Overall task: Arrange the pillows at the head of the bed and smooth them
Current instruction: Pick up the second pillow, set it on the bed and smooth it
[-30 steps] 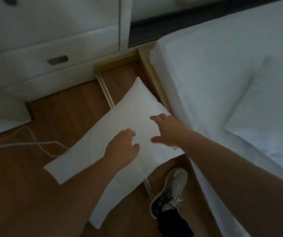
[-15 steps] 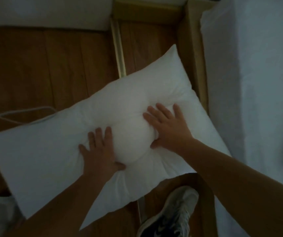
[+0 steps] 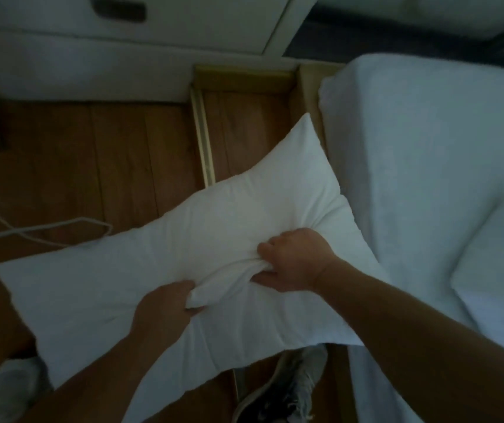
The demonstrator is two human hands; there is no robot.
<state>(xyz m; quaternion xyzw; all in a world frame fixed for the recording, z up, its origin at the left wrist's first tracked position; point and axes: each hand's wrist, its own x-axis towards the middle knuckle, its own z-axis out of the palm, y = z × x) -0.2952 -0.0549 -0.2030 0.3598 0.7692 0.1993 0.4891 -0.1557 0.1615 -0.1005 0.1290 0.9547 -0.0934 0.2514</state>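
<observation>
A white pillow (image 3: 201, 239) hangs over the wooden floor beside the bed, its far corner pointing up toward the mattress. My left hand (image 3: 168, 303) and my right hand (image 3: 296, 261) both pinch a bunched fold of fabric at its middle. A second white pillow (image 3: 500, 270) lies on the bed (image 3: 412, 141) at the right edge, partly cut off by the frame.
White drawers (image 3: 122, 41) stand along the far wall. A white cable (image 3: 40, 228) loops on the wooden floor at left. A pale rail (image 3: 203, 138) runs along the floor. My shoes (image 3: 287, 389) stand below the pillow, close to the bed frame.
My hands went from reaching, to pressing flat on the pillow, to gripping a fold of its cover. The pillow has come up off the floor and nearer to me.
</observation>
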